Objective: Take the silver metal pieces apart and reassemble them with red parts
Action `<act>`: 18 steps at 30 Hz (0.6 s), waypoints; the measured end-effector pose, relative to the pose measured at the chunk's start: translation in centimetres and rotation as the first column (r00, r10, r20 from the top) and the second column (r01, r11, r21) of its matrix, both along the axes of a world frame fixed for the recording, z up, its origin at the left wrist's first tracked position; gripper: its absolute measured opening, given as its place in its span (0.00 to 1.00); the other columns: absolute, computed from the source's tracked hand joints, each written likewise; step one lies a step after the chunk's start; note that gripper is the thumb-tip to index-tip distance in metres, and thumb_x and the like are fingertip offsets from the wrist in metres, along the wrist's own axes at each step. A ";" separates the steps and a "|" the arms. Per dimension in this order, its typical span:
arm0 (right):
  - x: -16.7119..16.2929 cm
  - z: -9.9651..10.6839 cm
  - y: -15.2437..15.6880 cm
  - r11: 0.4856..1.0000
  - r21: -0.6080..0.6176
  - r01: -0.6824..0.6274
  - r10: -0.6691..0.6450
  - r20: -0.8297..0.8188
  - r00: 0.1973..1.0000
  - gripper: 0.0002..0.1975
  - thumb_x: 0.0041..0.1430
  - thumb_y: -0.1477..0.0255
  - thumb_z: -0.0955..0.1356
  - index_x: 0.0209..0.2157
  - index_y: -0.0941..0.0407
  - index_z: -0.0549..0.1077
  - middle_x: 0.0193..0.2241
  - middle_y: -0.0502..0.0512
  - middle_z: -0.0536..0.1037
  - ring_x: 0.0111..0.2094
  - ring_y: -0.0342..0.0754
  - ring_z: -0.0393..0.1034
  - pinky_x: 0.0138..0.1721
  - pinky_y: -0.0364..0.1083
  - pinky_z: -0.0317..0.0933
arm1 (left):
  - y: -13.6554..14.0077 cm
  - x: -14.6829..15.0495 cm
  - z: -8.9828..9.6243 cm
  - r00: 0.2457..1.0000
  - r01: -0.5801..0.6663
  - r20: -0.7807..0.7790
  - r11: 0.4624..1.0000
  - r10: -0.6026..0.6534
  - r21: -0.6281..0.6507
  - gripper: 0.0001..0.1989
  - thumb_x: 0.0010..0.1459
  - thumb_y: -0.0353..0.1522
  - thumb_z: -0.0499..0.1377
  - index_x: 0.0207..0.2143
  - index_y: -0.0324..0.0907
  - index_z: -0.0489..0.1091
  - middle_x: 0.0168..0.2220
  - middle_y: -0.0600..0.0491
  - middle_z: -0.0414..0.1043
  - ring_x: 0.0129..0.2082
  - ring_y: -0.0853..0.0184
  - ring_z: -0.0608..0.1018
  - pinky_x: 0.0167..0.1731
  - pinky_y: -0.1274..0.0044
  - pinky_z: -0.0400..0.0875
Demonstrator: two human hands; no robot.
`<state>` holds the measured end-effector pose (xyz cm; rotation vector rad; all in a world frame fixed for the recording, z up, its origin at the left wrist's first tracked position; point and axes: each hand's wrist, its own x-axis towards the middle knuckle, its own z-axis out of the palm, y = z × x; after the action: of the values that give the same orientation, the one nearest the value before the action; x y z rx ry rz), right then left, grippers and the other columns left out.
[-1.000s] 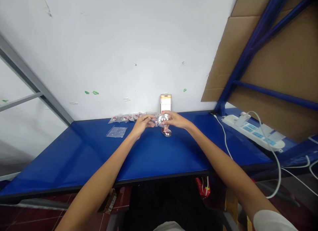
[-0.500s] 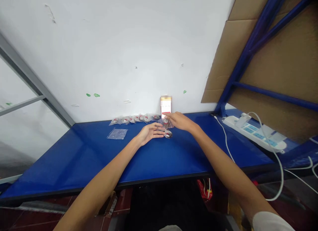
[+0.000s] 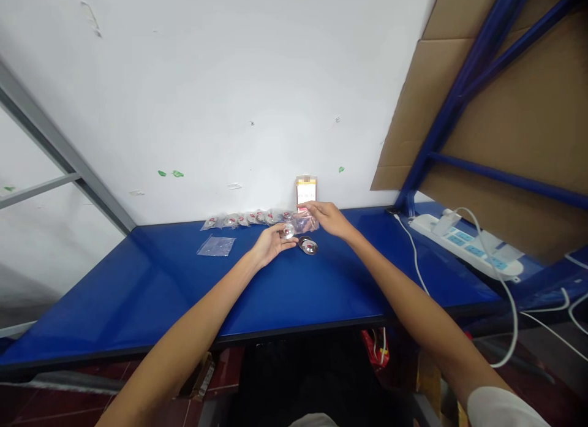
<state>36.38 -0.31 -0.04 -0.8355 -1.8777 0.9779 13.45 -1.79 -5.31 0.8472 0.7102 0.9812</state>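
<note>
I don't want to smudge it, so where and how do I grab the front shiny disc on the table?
Probably pinch the outer rim of the front disc, coming from the near right. It is round and low, its near edge is uncovered, and the left hand is close on its left.

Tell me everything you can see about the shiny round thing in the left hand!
The shiny round thing is silver-coloured and looks like metal, with a small red mark near its middle. The left hand holds it at the fingertips, its face turned roughly toward the camera, over the blue table. A see-through bag is right beside it, on the side toward the right hand. I can't tell whether it is partly inside that bag.
</note>
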 end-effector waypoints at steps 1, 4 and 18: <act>0.2 0.0 0.2 0.999 0.006 0.038 -0.038 -0.032 0.999 0.35 0.70 0.41 0.65 0.57 0.55 0.80 0.41 0.60 0.88 0.29 0.54 0.83 0.30 0.51 0.77 | 0.2 -0.3 0.2 0.999 -0.015 -0.041 0.999 0.016 0.036 0.10 0.63 0.31 0.62 0.47 0.39 0.72 0.39 0.45 0.81 0.36 0.61 0.86 0.41 0.71 0.83; 1.1 -0.2 1.2 0.986 0.012 0.166 -0.163 -0.142 0.976 0.38 0.68 0.38 0.65 0.56 0.58 0.78 0.40 0.62 0.87 0.29 0.53 0.83 0.28 0.48 0.76 | 0.8 -2.0 1.4 0.973 -0.016 -0.222 0.972 0.069 0.232 0.13 0.64 0.32 0.66 0.49 0.39 0.72 0.40 0.46 0.81 0.36 0.61 0.86 0.39 0.70 0.82; 2.2 -2.0 3.0 0.959 0.057 0.279 -0.273 -0.090 0.958 0.36 0.72 0.41 0.62 0.55 0.60 0.77 0.27 0.56 0.83 0.24 0.50 0.81 0.25 0.44 0.72 | 0.7 -1.1 0.4 0.688 0.211 -0.679 0.826 0.255 0.523 0.15 0.64 0.45 0.65 0.37 0.42 0.76 0.22 0.55 0.74 0.20 0.66 0.75 0.23 0.76 0.68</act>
<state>38.54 2.74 -2.08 -0.9716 -1.6613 0.7580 12.39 -1.06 -4.87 1.8409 1.1313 0.8652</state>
